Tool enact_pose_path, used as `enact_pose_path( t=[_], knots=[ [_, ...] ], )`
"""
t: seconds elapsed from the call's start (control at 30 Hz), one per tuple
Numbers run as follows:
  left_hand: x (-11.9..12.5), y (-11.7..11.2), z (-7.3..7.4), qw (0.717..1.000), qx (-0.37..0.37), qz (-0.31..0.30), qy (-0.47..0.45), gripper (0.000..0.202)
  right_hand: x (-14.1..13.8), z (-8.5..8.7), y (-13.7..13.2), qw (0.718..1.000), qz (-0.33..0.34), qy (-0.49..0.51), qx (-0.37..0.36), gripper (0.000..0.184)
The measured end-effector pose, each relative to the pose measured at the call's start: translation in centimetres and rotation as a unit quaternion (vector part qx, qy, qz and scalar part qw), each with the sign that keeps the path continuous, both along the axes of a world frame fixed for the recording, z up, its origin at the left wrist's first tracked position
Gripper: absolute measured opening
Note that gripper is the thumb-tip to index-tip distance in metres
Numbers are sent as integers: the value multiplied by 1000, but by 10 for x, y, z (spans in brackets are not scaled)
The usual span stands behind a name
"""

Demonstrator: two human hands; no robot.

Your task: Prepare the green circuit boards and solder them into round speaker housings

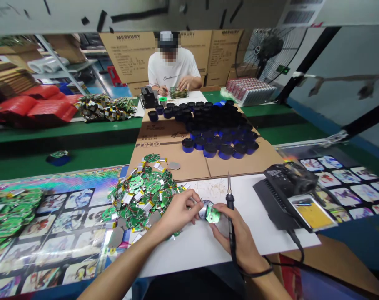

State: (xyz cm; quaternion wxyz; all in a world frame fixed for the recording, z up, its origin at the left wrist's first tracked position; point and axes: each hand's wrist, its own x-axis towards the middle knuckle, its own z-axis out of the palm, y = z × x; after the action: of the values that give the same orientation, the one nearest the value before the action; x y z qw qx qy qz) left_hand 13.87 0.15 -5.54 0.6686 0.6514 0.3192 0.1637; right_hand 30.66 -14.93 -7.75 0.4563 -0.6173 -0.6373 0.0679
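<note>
My left hand (178, 211) pinches a small round silver part with a green circuit board (212, 214) on it, just above a white sheet (208, 246). My right hand (239, 237) is closed round a black soldering iron (230, 208) whose tip points up and away, and its fingers also touch the green board. Both hands meet at the board in the middle foreground. A heap of green circuit boards (142, 193) lies just left of my left hand.
A black soldering station (289, 183) with a yellow sponge tray (312, 214) stands right. Several blue-black round housings (220, 129) cover cardboard (183, 160) beyond. More green boards (8, 210) lie far left. A person in a white shirt (172, 68) works opposite; a fan (264, 50) stands back right.
</note>
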Motion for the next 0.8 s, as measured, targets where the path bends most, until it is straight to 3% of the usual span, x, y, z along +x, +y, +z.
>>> enact_pose_path(
  t=[0.17, 0.4, 0.6, 0.7, 0.8],
  knots=[
    [-4, 2, 1, 1000, -14, -18, -13, 33, 3, 5, 11, 998, 35, -40, -27, 44],
    [0, 0, 2, 998, -18, 37, -55, 37, 12, 11, 19, 996, 65, -56, -27, 42],
    [-1, 1, 2, 998, -34, 28, -51, 38, 5, 7, 22, 994, 67, -88, -2, 40],
    [-2, -2, 4, 999, 9, 21, -29, 33, 3, -2, 21, 995, 50, -87, 24, 41],
    [-5, -2, 6, 989, 132, 32, -50, 24, 4, -22, 19, 994, 20, -93, 49, 47]
  ],
)
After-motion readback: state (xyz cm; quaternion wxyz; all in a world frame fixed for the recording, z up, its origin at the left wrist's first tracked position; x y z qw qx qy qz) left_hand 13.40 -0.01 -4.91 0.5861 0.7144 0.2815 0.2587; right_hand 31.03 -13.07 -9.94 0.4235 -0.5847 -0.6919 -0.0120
